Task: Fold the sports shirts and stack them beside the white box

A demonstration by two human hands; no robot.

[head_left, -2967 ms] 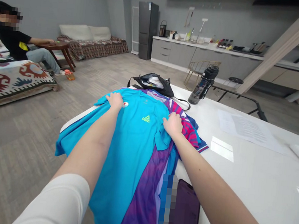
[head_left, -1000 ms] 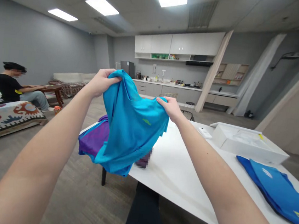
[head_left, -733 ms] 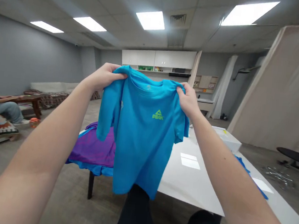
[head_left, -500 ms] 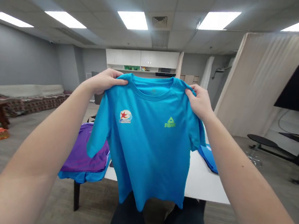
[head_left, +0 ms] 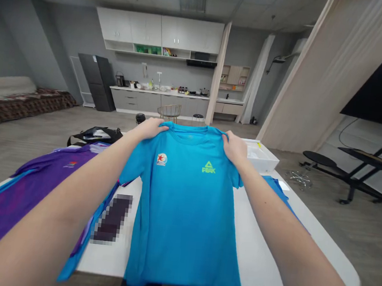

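Note:
A bright blue T-shirt point(head_left: 187, 206) with a round badge and a green PEAK logo hangs spread, front towards me, over the white table point(head_left: 261, 255). Its hem reaches past the table's near edge. With fingers closed, my left hand point(head_left: 153, 127) grips the left shoulder near the collar. My right hand point(head_left: 234, 148) pinches the right shoulder the same way. Left of the shirt lie purple and blue shirts point(head_left: 36, 190), partly behind my left forearm. A dark pixelated rectangle point(head_left: 113, 219) rests between them and the held shirt.
Behind my right hand stands a white box point(head_left: 261, 157). Another blue garment point(head_left: 279, 193) lies at the table's right side. A black bag point(head_left: 98, 135) sits at the back left. Beyond are a chair point(head_left: 169, 111), a stool point(head_left: 319, 158) and kitchen cabinets point(head_left: 137, 98).
Both hands have lowered the T-shirt from in front of me towards the table, and its lower part now spreads over it. My view has tilted down, showing more tabletop.

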